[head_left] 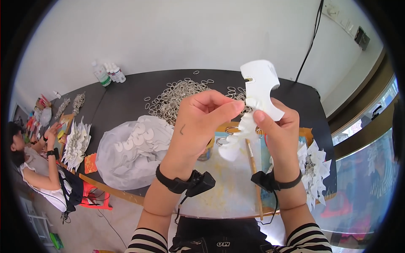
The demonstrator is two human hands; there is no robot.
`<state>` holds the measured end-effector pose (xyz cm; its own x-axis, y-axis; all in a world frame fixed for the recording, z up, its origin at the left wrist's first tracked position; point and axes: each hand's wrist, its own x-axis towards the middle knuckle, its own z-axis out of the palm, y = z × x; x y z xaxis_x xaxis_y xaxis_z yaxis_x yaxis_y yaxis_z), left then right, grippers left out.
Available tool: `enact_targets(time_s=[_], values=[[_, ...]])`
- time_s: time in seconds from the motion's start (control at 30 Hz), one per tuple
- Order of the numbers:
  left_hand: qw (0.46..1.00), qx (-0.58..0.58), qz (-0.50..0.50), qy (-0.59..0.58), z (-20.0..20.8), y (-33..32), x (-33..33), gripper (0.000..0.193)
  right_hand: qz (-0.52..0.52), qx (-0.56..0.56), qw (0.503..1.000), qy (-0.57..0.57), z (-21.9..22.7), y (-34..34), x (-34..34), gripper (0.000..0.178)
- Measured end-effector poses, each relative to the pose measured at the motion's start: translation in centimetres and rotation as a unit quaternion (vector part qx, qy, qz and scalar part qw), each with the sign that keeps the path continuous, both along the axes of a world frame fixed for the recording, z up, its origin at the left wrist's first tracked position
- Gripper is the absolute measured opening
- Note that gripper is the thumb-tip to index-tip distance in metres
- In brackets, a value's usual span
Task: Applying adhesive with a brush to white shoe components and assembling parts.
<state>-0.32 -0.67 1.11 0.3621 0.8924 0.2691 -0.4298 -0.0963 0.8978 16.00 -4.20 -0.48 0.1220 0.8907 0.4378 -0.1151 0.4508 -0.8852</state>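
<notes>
My right hand [280, 126] grips a white cut-out piece [259, 82] of leather-like sheet, thumb pressed on its front. The piece stands raised above the table, with curved notches in its sides and a ruffled lower part hanging down. My left hand [206, 116] is closed in a pinch at the piece's left edge, thumb and forefinger together; whether a small part is between the fingertips is hidden. Below the hands, metal rings [231, 130] show by the ruffled end. A brush [252, 162] with a wooden handle lies on the stained work board [211, 192].
Loose metal oval rings [179, 99] are heaped at the back. Left stands a clear bag [109, 162] of white pieces; bundled white pieces [314, 164] lie right. A small jar [205, 154] sits behind my left wrist. Bottles [114, 72] stand by the wall. Another person [38, 168] works far left.
</notes>
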Motion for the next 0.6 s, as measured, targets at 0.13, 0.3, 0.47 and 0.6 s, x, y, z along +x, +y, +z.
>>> enact_targets(time_s=[0.13,0.3,0.47,0.6], values=[[0.999,-0.006,-0.037,0.019,0.2,-0.3,-0.5,0.014,-0.03,0.043,0.997,-0.054,0.1,-0.4,0.1,0.011],[0.981,0.101,0.046,0.158,-0.2,-0.6,0.1,0.024,-0.069,0.049,0.994,-0.074,0.0,-0.6,-0.1,0.012],[0.959,0.1,0.052,0.26,0.1,-1.0,0.0,0.021,-0.123,0.088,0.985,-0.088,0.3,0.0,-0.2,0.013],[0.968,0.098,0.016,0.232,0.0,-0.6,0.1,0.021,-0.065,-0.011,0.996,-0.059,-0.3,0.1,0.9,0.017]])
